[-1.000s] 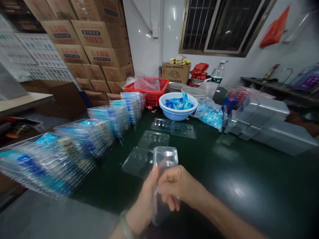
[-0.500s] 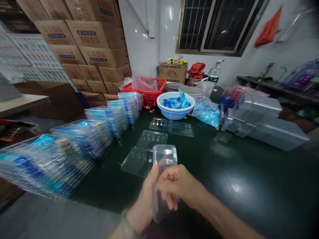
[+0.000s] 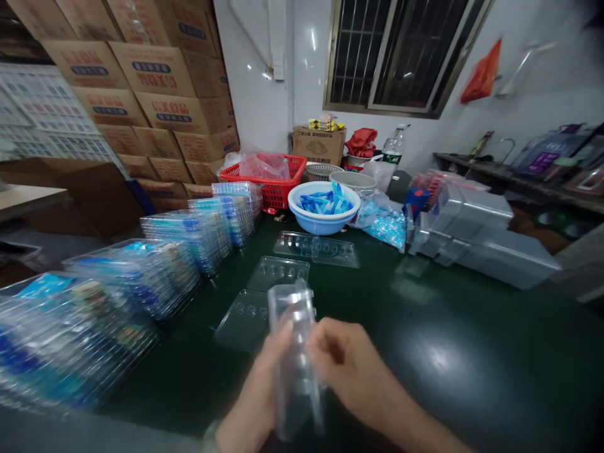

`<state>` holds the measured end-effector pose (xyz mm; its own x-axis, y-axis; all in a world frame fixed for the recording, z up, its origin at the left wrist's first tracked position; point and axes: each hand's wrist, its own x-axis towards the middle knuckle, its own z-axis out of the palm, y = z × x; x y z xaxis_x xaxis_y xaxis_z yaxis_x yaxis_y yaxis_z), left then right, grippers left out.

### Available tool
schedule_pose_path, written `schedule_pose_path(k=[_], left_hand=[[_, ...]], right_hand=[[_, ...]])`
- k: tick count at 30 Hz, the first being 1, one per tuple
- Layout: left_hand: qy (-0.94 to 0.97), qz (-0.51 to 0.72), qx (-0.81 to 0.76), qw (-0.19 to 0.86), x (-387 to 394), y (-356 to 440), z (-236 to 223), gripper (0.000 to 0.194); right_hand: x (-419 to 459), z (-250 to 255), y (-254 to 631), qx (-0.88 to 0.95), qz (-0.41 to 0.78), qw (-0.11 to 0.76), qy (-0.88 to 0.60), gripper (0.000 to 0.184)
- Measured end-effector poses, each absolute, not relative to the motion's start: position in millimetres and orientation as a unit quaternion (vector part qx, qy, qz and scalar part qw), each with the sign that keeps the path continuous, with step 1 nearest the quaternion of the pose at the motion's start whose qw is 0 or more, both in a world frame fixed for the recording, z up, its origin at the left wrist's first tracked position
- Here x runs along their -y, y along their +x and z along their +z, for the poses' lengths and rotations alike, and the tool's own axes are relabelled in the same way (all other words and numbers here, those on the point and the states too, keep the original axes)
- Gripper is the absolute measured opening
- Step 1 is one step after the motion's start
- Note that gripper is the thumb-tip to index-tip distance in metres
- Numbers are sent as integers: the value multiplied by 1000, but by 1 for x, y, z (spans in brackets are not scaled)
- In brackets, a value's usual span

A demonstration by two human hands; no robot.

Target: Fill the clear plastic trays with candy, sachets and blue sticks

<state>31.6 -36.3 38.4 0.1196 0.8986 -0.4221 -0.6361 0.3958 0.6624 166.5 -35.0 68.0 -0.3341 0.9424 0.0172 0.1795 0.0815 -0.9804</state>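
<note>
Clear plastic blister tray, pinched between left hand, right hand, now tilted leftward

The blister tray I'm holding is clear and colourless. My bench is dark green, the basin pale blue around bright blue pieces, the basket red with square mesh, the cartons tan with blue ovals.

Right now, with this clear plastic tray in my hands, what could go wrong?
The clear plastic blister tray is held only between your left hand and right hand, so it might slip and drop onto the loose tray. A careless sideways move could also knock the leaning stacks of blister packs, which might slide.
</note>
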Motion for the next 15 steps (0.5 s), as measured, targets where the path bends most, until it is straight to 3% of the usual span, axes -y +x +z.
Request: schedule_pose_path(k=[5, 9, 12, 15], left_hand=[[158, 555, -416, 703, 26, -12, 35, 52], [138, 559, -400, 713, 28, -31, 39, 67], [151, 556, -407, 708, 32, -32, 41, 69], [153, 555, -417, 703, 35, -31, 39, 69]], right_hand=[[9, 76, 215, 718, 300, 357, -517, 13], [-15, 31, 221, 807, 81, 195, -551, 16], [-35, -3, 217, 827, 33, 86, -554, 16], [-59, -11, 218, 824, 18, 87, -560, 21]])
